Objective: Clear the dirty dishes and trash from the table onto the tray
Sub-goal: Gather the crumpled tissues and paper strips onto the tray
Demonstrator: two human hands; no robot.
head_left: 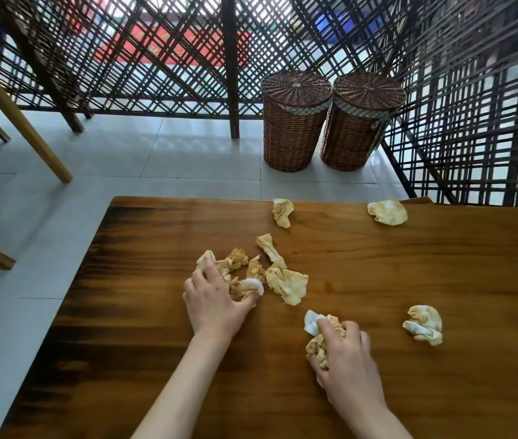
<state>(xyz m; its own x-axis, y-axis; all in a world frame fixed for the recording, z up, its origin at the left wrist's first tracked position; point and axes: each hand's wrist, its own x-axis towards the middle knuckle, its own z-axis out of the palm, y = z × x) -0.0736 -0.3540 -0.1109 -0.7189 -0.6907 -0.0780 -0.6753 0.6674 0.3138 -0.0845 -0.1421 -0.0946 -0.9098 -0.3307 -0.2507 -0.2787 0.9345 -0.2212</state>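
The right hand (348, 359) has its grip clamped on a stained, crumpled napkin wad (319, 342), fingers curled over the top of it, with a white corner sticking out on the far left side of the knuckles. The wad rests on the wooden counter (378, 270) under the hand, near the front.

The left hand (211, 299) lies further left and a little farther away, its fingers curled down into a loose pile of napkins (238, 274); the thumb presses on a white scrap at the near edge of the pile. The grip here is closed around part of that pile, which lies on the counter.

Just right of the pile, touching it, lies a long twisted napkin (280, 270) that widens into a flat yellow-stained sheet at its near end.

Other pieces are scattered apart: a crumpled napkin (424, 324) to the right of the right hand, a small napkin (283, 212) near the far edge, and a flatter napkin (387, 212) at the far right corner. Bits of more paper show at the right border of the view.

Beyond the counter, on the pale tiled floor (156, 153), two lidded wicker baskets (330, 122) stand side by side against a dark lattice screen (156, 58). Wooden chair legs (20, 122) stand at far left.
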